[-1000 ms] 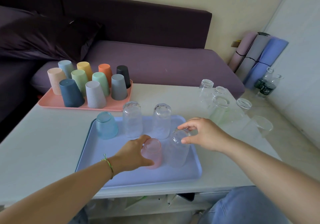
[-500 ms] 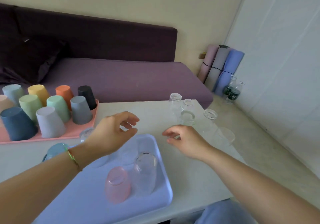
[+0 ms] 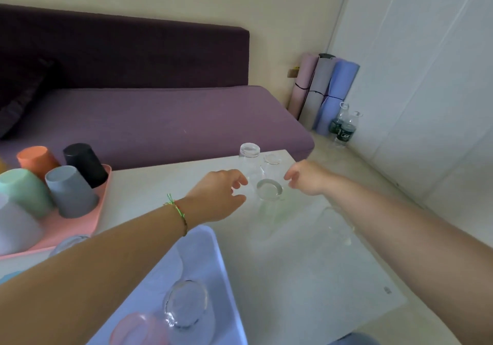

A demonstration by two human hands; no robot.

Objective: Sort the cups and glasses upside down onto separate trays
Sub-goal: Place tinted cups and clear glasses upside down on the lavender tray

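Cups fill the pink tray; the empty, loose-fingered left hand and right hand flank far glasses awaiting the near blue tray.

On the worktop, the cup tray sits at the left edge, carrying upturned cups. The glass tray lies at the near edge with upturned glasses on it. Loose glasses stand near the far right corner, 1 of them between the left hand and the right hand.
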